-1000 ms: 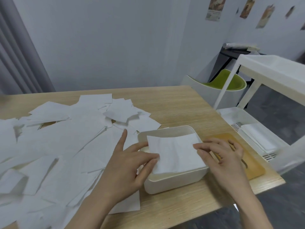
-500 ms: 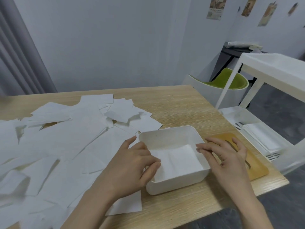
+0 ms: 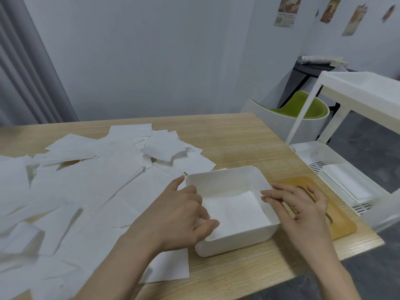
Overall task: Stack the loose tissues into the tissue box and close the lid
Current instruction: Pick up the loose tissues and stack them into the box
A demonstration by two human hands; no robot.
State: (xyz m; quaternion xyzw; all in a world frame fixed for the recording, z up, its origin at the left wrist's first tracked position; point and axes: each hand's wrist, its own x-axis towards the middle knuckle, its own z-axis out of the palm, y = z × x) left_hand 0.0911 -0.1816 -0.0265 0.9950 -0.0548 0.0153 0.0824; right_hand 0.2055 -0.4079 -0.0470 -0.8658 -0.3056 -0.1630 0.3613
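While both hands stood at the box, conditions were recorded as follows.
Box (image 3: 232,245): white, open-topped, resting on the table (image 3: 236,137) near its front right corner.
Tissue in box (image 3: 236,210): one white sheet lay flat on the floor of the box, well below the rim.
Left hand (image 3: 179,215): positioned over the left rim of the box; fingers loosely curled, tips reaching inside near the sheet's left edge; whether they touched the sheet could not be told. Nothing was seen gripped.
Right hand (image 3: 303,210): fingers straight and slightly spread, tips on the right rim of the box; the palm lay over the lid.
Lid (image 3: 344,224): orange-yellow, slotted, flat on the table just right of the box, partly covered by the right hand.
Loose tissues (image 3: 86,187): many white sheets overlapped across the left and centre of the table; one lay under the left forearm, beside the box.
Cart (image 3: 355,176): white, right of the table, holding a stack of white sheets.
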